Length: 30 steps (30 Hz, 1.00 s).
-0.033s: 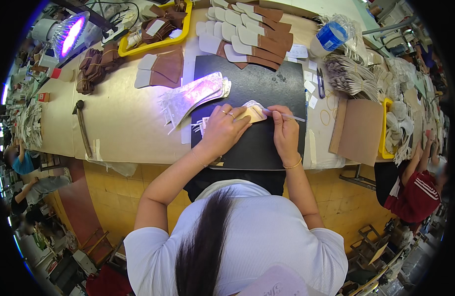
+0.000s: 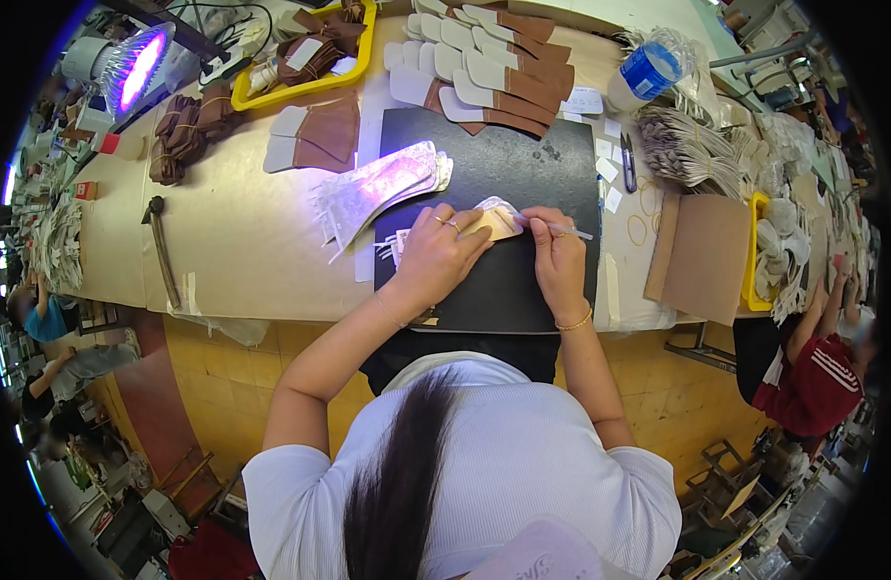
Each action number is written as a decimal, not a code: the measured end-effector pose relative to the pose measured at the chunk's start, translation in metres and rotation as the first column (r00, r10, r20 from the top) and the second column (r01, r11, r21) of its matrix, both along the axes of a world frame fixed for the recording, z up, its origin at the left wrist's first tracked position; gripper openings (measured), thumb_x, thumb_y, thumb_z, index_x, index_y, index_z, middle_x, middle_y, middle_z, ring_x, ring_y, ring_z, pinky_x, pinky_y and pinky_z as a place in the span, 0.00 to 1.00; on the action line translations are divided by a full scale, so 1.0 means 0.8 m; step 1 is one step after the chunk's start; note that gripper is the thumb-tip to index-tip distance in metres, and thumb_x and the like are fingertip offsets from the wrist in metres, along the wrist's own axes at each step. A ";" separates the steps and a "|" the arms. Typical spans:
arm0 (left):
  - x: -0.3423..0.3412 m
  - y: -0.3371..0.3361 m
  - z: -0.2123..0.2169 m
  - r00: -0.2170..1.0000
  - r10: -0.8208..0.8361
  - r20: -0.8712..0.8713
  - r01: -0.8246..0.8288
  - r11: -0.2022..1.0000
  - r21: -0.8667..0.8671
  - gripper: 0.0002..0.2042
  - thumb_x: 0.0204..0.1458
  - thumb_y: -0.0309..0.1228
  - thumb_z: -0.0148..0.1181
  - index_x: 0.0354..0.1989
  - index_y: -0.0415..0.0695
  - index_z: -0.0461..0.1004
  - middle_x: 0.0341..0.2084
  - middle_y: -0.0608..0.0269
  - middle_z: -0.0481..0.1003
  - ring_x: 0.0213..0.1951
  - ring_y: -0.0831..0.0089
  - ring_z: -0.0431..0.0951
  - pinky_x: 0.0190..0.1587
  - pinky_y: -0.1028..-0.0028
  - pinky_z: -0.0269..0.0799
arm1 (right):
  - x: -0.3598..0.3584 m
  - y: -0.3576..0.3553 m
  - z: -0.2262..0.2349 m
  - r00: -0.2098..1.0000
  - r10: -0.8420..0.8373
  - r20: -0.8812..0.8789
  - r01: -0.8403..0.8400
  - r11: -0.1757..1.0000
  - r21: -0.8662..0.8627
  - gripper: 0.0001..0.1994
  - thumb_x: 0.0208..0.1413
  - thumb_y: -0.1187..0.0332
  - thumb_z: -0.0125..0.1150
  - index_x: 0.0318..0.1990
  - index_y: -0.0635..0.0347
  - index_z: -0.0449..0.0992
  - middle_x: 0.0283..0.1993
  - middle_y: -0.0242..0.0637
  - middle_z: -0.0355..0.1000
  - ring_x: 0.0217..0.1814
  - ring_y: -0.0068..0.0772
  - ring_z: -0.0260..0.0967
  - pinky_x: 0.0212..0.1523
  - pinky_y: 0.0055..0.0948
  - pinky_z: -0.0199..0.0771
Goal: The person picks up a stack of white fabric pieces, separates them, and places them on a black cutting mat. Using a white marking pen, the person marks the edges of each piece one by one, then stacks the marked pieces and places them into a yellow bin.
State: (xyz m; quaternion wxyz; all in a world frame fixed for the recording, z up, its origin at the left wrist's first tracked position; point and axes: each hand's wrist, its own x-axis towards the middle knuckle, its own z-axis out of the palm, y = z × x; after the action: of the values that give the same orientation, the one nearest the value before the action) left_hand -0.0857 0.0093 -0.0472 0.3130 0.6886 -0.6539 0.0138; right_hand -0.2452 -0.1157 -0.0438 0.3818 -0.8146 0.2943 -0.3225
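My left hand (image 2: pixel 440 246) lies over a pale leather piece (image 2: pixel 498 220) with a rounded end, its fingers stretched out and pressing it on a black work mat (image 2: pixel 503 300). Part of the piece is hidden under that hand. My right hand (image 2: pixel 558 256) is closed round a slim, pale pen-like tool (image 2: pixel 573 231), held low and slanted. Its tip meets the piece near my left fingertips. Just left of my hands, a fanned stack of white cut pieces (image 2: pixel 382 188) rests across the mat's edge under purple light.
Brown-and-white pieces (image 2: pixel 494 72) fan out beyond the mat. At far left are a yellow tray (image 2: pixel 368 43), a lamp (image 2: pixel 136 68), brown bundles (image 2: pixel 184 130) and a hammer (image 2: pixel 162 251). On the right lie a cutter knife (image 2: pixel 628 162), a bottle (image 2: pixel 643 77) and cardboard (image 2: pixel 701 256).
The pen-like tool has shifted slightly to the left in my right hand, whose fingertips have moved a little. My left hand and the piece look the same.
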 end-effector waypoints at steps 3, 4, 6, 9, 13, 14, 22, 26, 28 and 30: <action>0.001 -0.002 -0.001 1.000 0.000 0.008 0.000 1.000 0.001 0.09 0.51 0.35 0.68 0.37 0.46 0.83 0.45 0.63 0.79 0.39 0.64 0.71 0.43 0.65 0.68 | 0.004 -0.005 0.009 0.997 0.057 -0.049 -0.062 0.994 -0.091 0.08 0.66 0.67 0.57 0.40 0.60 0.81 0.37 0.38 0.80 0.34 0.42 0.73 0.45 0.35 0.69; 0.003 -0.004 -0.002 1.000 0.001 0.012 -0.001 1.000 -0.002 0.09 0.51 0.34 0.68 0.38 0.46 0.82 0.45 0.63 0.79 0.38 0.64 0.71 0.43 0.65 0.68 | 0.005 -0.009 0.010 0.995 0.081 -0.059 -0.087 0.991 -0.102 0.08 0.66 0.68 0.57 0.40 0.60 0.81 0.37 0.38 0.80 0.35 0.41 0.74 0.45 0.34 0.68; 0.004 -0.007 -0.001 1.000 -0.001 0.009 0.001 1.000 -0.001 0.09 0.51 0.34 0.67 0.38 0.46 0.82 0.45 0.62 0.79 0.38 0.64 0.71 0.42 0.65 0.68 | 0.008 -0.012 0.010 0.992 0.107 -0.070 -0.116 0.985 -0.130 0.07 0.65 0.68 0.58 0.40 0.59 0.81 0.37 0.36 0.80 0.35 0.38 0.74 0.46 0.33 0.67; 0.003 -0.007 -0.003 1.000 -0.002 0.005 0.002 1.000 -0.001 0.08 0.51 0.34 0.67 0.38 0.46 0.82 0.45 0.62 0.79 0.38 0.64 0.71 0.42 0.65 0.68 | 0.009 -0.013 0.010 0.990 0.123 -0.070 -0.134 0.972 -0.191 0.06 0.64 0.67 0.59 0.40 0.57 0.81 0.36 0.32 0.80 0.35 0.35 0.74 0.46 0.33 0.65; 0.004 -0.007 -0.005 1.000 0.000 0.018 0.000 1.000 -0.019 0.09 0.50 0.34 0.68 0.38 0.46 0.82 0.45 0.62 0.79 0.38 0.64 0.71 0.41 0.65 0.67 | 0.010 -0.014 0.009 0.984 0.158 -0.086 -0.176 0.945 -0.275 0.05 0.64 0.68 0.60 0.40 0.56 0.81 0.37 0.31 0.79 0.36 0.35 0.75 0.47 0.34 0.65; 0.004 -0.007 -0.006 1.000 0.000 0.017 0.000 1.000 -0.021 0.09 0.50 0.34 0.68 0.38 0.46 0.82 0.45 0.62 0.79 0.38 0.64 0.71 0.41 0.65 0.67 | 0.008 -0.016 0.008 0.981 0.167 -0.095 -0.188 0.938 -0.291 0.05 0.64 0.68 0.59 0.40 0.56 0.80 0.37 0.31 0.80 0.37 0.35 0.75 0.47 0.34 0.65; 0.009 -0.010 -0.004 1.000 -0.003 0.018 0.004 0.999 -0.046 0.09 0.45 0.31 0.73 0.36 0.47 0.84 0.44 0.65 0.80 0.37 0.66 0.74 0.43 0.67 0.71 | -0.005 -0.014 -0.008 0.991 0.095 0.089 -0.079 0.982 -0.169 0.12 0.71 0.64 0.50 0.41 0.62 0.76 0.41 0.39 0.80 0.44 0.36 0.73 0.56 0.40 0.70; 0.022 -0.011 -0.004 0.963 -0.009 -0.270 0.012 1.000 0.006 0.11 0.45 0.30 0.74 0.37 0.44 0.82 0.44 0.61 0.80 0.42 0.62 0.77 0.48 0.65 0.74 | -0.002 -0.006 -0.015 0.987 0.040 0.155 -0.045 0.999 0.029 0.13 0.73 0.63 0.47 0.43 0.64 0.74 0.42 0.41 0.77 0.45 0.32 0.72 0.57 0.35 0.71; 0.026 -0.011 0.008 0.918 0.041 -0.395 -0.013 0.997 0.074 0.12 0.46 0.28 0.74 0.39 0.42 0.80 0.44 0.60 0.79 0.44 0.63 0.78 0.50 0.66 0.75 | 0.004 -0.003 -0.010 0.983 0.003 0.184 -0.011 0.999 0.046 0.11 0.71 0.67 0.50 0.42 0.64 0.77 0.40 0.43 0.76 0.42 0.39 0.73 0.50 0.34 0.72; 0.031 -0.011 0.015 0.824 0.088 -0.559 -0.012 0.990 0.140 0.13 0.47 0.26 0.73 0.41 0.42 0.78 0.44 0.60 0.78 0.46 0.65 0.79 0.52 0.68 0.76 | 0.007 -0.002 -0.011 0.978 -0.015 0.209 -0.006 0.995 0.096 0.10 0.70 0.70 0.52 0.41 0.65 0.79 0.39 0.43 0.76 0.40 0.42 0.74 0.45 0.33 0.73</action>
State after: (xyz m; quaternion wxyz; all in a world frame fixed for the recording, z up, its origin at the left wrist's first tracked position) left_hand -0.0610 0.0006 -0.0350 0.4462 0.6977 -0.5135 -0.2245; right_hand -0.2398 -0.1175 -0.0527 0.4488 -0.7560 0.2695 -0.3929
